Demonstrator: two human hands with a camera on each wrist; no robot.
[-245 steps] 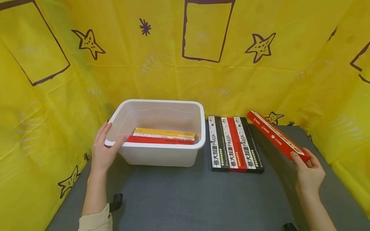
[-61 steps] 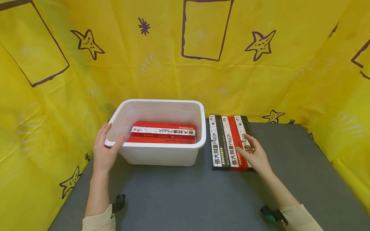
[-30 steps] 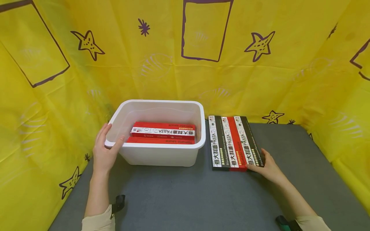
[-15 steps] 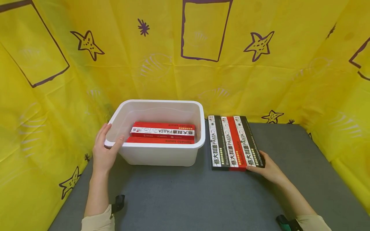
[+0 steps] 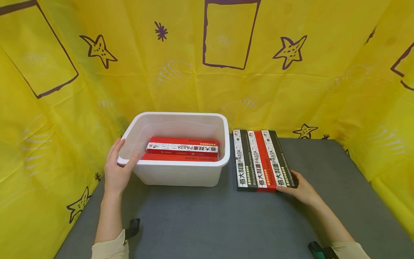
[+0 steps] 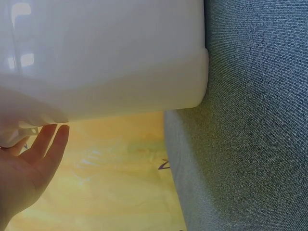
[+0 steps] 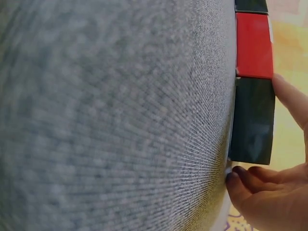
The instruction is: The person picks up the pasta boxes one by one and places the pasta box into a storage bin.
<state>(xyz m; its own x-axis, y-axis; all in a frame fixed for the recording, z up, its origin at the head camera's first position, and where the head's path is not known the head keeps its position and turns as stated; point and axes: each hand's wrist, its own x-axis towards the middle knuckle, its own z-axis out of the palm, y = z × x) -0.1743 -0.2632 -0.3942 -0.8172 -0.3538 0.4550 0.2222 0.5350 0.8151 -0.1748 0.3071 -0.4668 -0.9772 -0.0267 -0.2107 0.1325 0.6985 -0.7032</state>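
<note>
Black "Blackpepperflavorsauce" PASTA box (image 5: pixel 280 158), right hand (image 5: pixel 302 189) pinching its end
Left hand (image 5: pixel 117 173) has got the white tub (image 5: pixel 176 174) by its rim, red "Tomato sauce" boxes (image 5: pixel 176 157) inside

The left hand (image 5: pixel 117 174) holds the left end of a white bin (image 5: pixel 181 175) by its rim; red pasta boxes (image 5: pixel 171 157) lie inside. Right of the bin, a left black box (image 5: pixel 247 162), a red box (image 5: pixel 264 167) and a right black box (image 5: pixel 280 162) lie side by side on the gray tabletop (image 5: pixel 200 223). The right hand (image 5: pixel 302 189) grips the right black box near its front end. Yellow cloth (image 5: pixel 136 28) hangs behind.
</note>
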